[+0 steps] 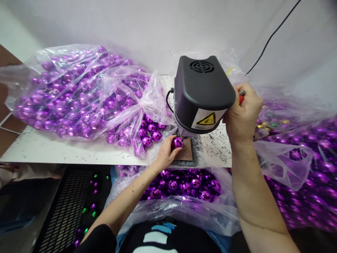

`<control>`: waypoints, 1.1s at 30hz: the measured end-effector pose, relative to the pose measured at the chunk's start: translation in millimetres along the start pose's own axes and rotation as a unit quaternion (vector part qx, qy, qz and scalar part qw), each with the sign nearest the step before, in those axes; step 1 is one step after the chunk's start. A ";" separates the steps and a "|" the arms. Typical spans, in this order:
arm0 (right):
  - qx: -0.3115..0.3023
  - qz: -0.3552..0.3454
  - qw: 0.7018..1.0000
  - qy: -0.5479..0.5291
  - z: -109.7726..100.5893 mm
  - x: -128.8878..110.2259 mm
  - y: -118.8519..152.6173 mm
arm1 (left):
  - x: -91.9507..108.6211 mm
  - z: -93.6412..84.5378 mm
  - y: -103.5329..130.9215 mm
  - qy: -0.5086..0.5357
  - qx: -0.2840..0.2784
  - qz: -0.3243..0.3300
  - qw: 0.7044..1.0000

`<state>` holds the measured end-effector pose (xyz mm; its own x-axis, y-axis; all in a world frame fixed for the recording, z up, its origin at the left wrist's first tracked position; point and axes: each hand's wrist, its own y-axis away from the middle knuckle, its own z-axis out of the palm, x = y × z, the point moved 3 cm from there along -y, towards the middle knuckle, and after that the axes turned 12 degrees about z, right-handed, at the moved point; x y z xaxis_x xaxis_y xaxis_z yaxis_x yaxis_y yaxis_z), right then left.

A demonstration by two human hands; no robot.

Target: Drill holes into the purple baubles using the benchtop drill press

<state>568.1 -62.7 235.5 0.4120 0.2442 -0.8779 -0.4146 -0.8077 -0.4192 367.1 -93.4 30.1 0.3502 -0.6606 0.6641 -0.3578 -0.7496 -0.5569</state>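
My left hand pinches a shiny purple faceted ball between thumb and fingers, over a brown square pad on a dark base. Above the ball stands a black machine head with a round vent and a yellow warning label. My right hand is wrapped round a red handle at the machine's right side. The lower part of the machine is hidden beneath its head. Several loose purple balls lie just left of my left hand.
A large clear bag of purple balls covers the left of the white table. An open bag of balls rests at my lap. More bagged balls fill the right. A black crate stands lower left.
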 end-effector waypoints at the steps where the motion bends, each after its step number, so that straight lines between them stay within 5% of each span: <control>1: 0.001 -0.001 1.000 0.000 0.2 0.1 -0.1 | 0.8 2.0 0.6 -0.012 -0.007 0.015 1.000; 7: 0.015 -0.009 1.000 0.005 0.0 1.0 0.5 | 10.2 8.6 1.6 -0.068 -0.026 0.084 0.994; 18: 0.037 -0.024 0.999 0.031 -2.3 -2.6 4.9 | 15.4 23.1 2.5 -0.109 -0.009 -0.029 0.994; 24: 0.115 -0.113 0.985 0.057 -15.7 11.1 48.6 | 16.0 21.1 1.5 -0.104 -0.015 -0.023 0.994; 33: 0.110 -0.204 0.972 0.017 -15.7 33.1 88.9 | 16.9 22.1 1.7 -0.115 -0.019 -0.027 0.993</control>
<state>557.6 -134.9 172.8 0.6044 0.4996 -0.6206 -0.3729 -0.5110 -0.7745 391.5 -106.8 29.3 0.5570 -0.6153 0.5578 -0.3647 -0.7847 -0.5013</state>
